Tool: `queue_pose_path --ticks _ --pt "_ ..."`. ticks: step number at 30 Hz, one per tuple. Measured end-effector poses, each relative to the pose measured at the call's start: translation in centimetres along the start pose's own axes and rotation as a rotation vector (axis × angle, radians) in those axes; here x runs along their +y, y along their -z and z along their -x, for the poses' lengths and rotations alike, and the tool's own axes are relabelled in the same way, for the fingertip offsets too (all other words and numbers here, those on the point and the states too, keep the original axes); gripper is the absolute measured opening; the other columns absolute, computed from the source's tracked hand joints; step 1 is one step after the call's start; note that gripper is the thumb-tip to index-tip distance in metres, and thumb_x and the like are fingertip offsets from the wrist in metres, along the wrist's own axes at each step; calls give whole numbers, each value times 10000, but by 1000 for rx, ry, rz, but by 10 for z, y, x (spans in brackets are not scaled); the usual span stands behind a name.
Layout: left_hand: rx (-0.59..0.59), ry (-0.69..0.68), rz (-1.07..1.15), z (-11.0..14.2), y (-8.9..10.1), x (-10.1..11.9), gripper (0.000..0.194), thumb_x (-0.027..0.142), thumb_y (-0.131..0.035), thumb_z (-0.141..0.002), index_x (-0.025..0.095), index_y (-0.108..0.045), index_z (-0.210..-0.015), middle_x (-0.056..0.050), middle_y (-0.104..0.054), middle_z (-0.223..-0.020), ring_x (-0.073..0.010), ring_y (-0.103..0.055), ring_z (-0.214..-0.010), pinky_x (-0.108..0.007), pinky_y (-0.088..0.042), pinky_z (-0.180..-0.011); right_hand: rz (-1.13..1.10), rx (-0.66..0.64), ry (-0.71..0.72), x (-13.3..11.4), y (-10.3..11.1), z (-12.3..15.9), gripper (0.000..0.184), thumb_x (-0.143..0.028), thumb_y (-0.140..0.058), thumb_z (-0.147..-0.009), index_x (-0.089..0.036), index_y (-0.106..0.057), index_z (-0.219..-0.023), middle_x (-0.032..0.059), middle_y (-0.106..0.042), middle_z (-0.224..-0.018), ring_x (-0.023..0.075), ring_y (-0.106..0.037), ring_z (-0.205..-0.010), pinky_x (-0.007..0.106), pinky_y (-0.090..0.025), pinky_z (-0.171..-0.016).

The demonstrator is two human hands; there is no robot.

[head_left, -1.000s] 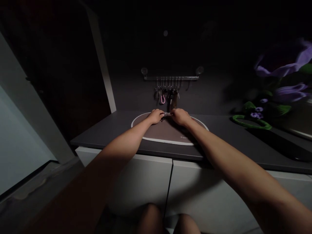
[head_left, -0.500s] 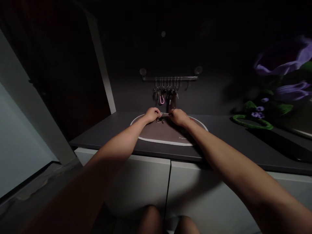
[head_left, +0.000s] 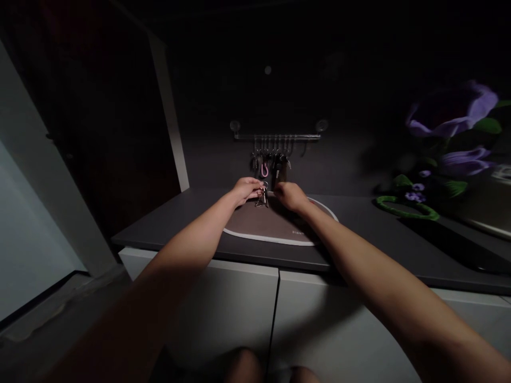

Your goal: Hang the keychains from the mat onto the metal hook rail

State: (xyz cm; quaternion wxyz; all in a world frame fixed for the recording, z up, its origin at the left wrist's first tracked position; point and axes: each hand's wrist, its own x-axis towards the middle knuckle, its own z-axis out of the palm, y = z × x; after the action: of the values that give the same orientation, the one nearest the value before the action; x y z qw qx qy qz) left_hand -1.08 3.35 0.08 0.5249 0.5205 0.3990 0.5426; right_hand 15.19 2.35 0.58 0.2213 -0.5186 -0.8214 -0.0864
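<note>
My left hand [head_left: 245, 190] is closed, thumb and fingers pinching a ring with a small bunch of keys [head_left: 262, 201]. The bunch dangles below the fingertips, above a brown mat [head_left: 259, 226] with a white rim. Just to the right, my right hand [head_left: 292, 197] is closed with its fingers curled in; whatever is in them is hidden. The two hands are a short gap apart. Behind them, a clear rail [head_left: 295, 137] on the dark wall carries a row of hooks with several keys, a pink loop [head_left: 264, 170] and a dark brown hanging piece [head_left: 281, 173].
The mat lies on a dark countertop [head_left: 159, 218] above white cabinet doors [head_left: 231, 303]. At the right stand purple fabric flowers [head_left: 467, 159] with a green fuzzy ring [head_left: 407, 210] beside a dark flat object [head_left: 491, 260]. A pale upright panel [head_left: 170, 117] edges the left side.
The keys, bunched between my hands before, now hang down from my left fingers. The pale strip between the hands no longer shows clearly. The view has tilted slightly up.
</note>
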Motion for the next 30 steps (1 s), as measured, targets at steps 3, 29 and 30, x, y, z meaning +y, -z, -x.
queue_pose_path --ticks 3,29,30 --pt "-22 -5 101 1 -1 2 83 61 -533 -759 94 -541 -683 -65 -625 -675 -82 -575 -570 -284 -501 -690 -84 79 20 -2 1 0 251 -234 -442 -817 -160 -620 -977 105 -650 -983 186 -592 -900 239 -394 -750" --pt "-174 -153 214 6 -9 9 178 157 -689 -640 108 -563 -755 -2 -608 -718 -60 -565 -680 -325 -433 -838 -900 304 8 -1 -1 -5 239 -368 -546 -703 -146 -592 -781 18 -600 -752 113 -513 -690 246 -402 -685" --pt "-178 -154 220 6 -9 9 189 156 -697 -629 109 -567 -757 -3 -611 -729 -61 -569 -694 -331 -427 -850 -942 303 8 -1 0 -4 243 -372 -555 -694 -145 -587 -776 13 -594 -736 109 -507 -674 244 -401 -679"
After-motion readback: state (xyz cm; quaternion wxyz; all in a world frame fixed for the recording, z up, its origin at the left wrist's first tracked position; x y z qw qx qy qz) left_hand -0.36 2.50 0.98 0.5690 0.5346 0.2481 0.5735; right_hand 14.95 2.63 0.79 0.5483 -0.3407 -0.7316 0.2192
